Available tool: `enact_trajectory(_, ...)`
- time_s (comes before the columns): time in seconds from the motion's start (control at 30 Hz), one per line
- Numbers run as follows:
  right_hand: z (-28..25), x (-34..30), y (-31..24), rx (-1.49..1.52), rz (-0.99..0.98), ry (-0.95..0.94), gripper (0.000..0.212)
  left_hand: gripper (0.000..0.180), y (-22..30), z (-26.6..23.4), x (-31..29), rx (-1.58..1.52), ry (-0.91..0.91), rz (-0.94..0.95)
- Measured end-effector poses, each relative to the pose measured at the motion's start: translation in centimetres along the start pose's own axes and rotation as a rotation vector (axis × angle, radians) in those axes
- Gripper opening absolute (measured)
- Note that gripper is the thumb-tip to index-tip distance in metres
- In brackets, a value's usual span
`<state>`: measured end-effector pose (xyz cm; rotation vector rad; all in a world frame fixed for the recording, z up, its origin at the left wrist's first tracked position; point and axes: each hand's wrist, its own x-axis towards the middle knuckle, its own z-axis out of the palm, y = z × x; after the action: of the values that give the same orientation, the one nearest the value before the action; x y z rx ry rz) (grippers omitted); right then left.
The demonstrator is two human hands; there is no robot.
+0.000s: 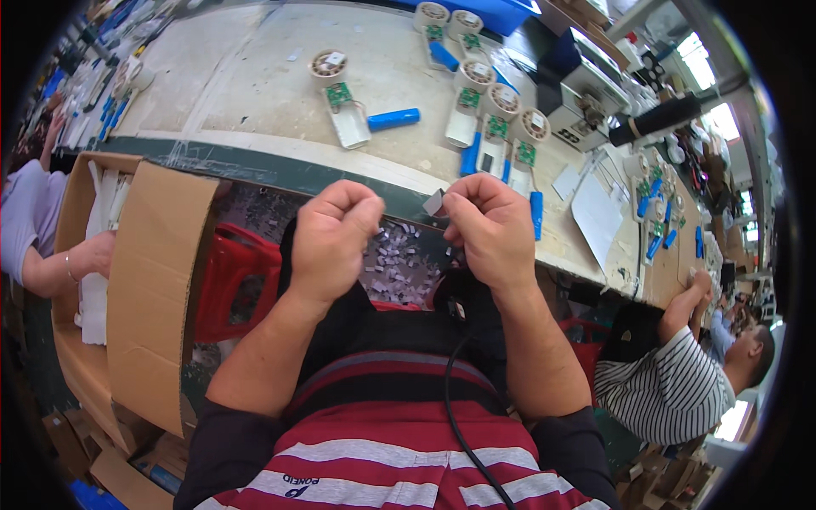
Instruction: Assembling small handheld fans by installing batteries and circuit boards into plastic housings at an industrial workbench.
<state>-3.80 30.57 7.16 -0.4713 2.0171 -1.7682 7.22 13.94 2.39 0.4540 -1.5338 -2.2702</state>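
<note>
My right hand (495, 234) pinches a small whitish square piece (434, 202) between thumb and fingers, just over the table's near edge. To its left, my left hand (336, 242) is closed with thumb against fingertips; whatever may be between them is too small or hidden. Beyond both hands lies a handheld fan assembly: a round motor housing (330, 65), a green circuit board (338, 95) and an open white handle shell (348, 127). Beside that shell is a blue cylindrical battery (394, 118). The hands touch neither the assembly nor each other.
Several similar fan assemblies (501, 102) stand farther right on the table (246, 76). An open cardboard box (161, 289) with white parts is at left, a co-worker's hand (100, 253) in it. Another person (671, 374) sits at right. White scraps (398, 263) litter the floor.
</note>
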Motion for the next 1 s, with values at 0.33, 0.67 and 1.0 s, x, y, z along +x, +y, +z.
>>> enact_trajectory(0.33,3.7,0.1,0.3,-0.365,-0.282,-0.066,0.010,0.011,-0.1,-0.3,0.6,0.133,-0.076,0.072)
enact_trajectory(0.67,4.7,1.2,0.4,-0.189,-0.126,-0.028,0.009,0.008,-0.6,-1.8,1.4,0.080,-0.010,0.044)
enact_trajectory(1.0,4.1,2.2,0.2,-0.143,-0.059,-0.055,0.013,0.015,0.2,-1.8,1.8,-0.022,-0.025,0.070)
